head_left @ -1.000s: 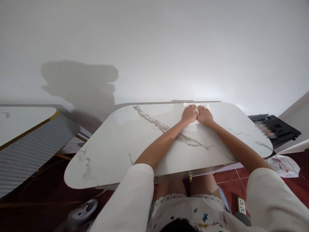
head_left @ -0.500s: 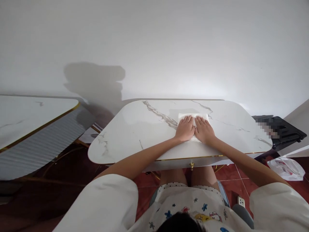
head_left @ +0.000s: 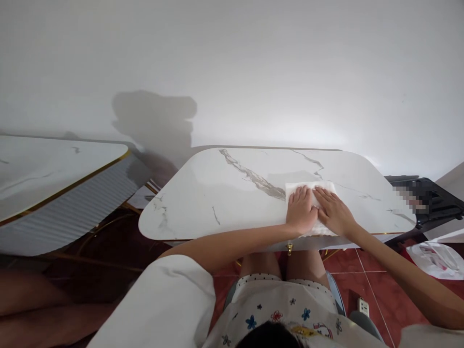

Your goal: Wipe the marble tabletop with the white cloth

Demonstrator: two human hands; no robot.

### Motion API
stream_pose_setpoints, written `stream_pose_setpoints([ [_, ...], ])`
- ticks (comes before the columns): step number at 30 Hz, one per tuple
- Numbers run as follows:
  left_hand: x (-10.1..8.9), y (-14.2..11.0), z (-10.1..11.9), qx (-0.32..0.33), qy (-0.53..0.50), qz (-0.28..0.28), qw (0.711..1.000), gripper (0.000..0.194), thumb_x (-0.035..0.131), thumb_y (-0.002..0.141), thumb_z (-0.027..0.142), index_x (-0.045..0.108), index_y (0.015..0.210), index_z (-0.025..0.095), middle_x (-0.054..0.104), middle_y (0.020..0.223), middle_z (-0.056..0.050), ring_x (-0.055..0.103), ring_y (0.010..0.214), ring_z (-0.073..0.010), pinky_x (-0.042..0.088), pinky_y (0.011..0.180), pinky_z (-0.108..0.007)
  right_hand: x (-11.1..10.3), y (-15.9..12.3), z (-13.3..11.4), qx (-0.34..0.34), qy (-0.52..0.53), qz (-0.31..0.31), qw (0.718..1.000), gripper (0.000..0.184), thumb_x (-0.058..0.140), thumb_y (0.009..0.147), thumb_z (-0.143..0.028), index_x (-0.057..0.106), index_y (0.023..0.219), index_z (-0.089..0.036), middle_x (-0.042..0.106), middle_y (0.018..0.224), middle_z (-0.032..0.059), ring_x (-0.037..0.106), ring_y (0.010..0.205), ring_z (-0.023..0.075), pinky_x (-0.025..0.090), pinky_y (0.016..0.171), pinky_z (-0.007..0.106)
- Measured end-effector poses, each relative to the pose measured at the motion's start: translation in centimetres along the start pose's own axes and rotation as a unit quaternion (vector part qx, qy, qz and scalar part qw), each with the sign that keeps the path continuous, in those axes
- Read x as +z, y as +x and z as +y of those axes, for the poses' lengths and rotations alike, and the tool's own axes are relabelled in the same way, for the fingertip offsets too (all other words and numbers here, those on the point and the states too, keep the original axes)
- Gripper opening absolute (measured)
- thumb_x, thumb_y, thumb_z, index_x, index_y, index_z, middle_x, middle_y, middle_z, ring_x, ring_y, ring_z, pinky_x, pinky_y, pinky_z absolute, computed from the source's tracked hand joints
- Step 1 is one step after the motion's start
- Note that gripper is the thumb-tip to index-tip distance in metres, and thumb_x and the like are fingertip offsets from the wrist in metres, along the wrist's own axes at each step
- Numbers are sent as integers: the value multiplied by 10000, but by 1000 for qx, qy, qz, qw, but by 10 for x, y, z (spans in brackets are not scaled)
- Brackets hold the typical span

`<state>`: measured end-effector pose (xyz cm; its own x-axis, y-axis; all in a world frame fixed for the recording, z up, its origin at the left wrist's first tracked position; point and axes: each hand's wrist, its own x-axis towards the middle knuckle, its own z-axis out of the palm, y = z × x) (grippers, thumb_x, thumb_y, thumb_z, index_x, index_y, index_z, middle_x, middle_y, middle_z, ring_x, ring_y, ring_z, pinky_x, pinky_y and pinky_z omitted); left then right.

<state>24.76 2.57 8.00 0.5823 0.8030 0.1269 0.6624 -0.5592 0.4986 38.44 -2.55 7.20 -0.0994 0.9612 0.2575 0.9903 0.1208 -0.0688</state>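
Note:
A white cloth [head_left: 326,186] lies flat on the white marble table [head_left: 224,203], close to its near edge. My left hand [head_left: 300,210] presses on the cloth's left half with fingers stretched flat. Beside it, my right hand [head_left: 334,210] lies flat on the right half, fingers extended. The two hands touch side by side. Most of the cloth is hidden under them; only its far edge and near right corner show.
A second marble-topped table [head_left: 47,169] with a gold rim and ribbed side stands at the left. A black object [head_left: 427,203] sits at the right beyond the table. On the red tiled floor lie a white plastic bag [head_left: 437,258] and a power strip [head_left: 362,305].
Both hands slid the cloth from the far edge of the table toward me and a little to the right, ending near the near edge.

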Motion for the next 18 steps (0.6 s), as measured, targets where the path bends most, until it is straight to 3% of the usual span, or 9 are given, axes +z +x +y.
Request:
stream_pose_setpoints([
  [3,7,20,9,5,-1,-1,1000,587,365,842,231,332,1423,147,262,1536,-71,176,1431,-220,179,1169,-391,1,10,22,4,-11,-4,1000,580,328,870,-266,370,1436,-140,366,1482,96,317,1373,233,301,1103,452],
  [7,13,60,7,3,6,20,1000,547,344,859,215,355,1401,141,296,1523,-82,207,1421,-231,193,1158,-411,4,44,46,9,-23,-7,1000,565,327,875,-256,387,1422,-124,377,1476,104,337,1363,240,302,1098,444],
  [13,8,129,-19,5,41,58,997,472,336,882,190,421,1339,104,363,1482,-112,265,1387,-241,219,1138,-394,19,117,72,13,-31,-24,999,550,314,895,-254,386,1417,-98,368,1485,99,324,1368,227,276,1107,391],
  [18,0,180,-47,16,48,75,996,407,341,890,169,469,1276,161,410,1451,-86,307,1354,-218,246,1117,-393,33,172,85,15,-27,-13,999,544,316,896,-247,391,1411,-86,374,1484,97,326,1365,224,265,1108,369],
])
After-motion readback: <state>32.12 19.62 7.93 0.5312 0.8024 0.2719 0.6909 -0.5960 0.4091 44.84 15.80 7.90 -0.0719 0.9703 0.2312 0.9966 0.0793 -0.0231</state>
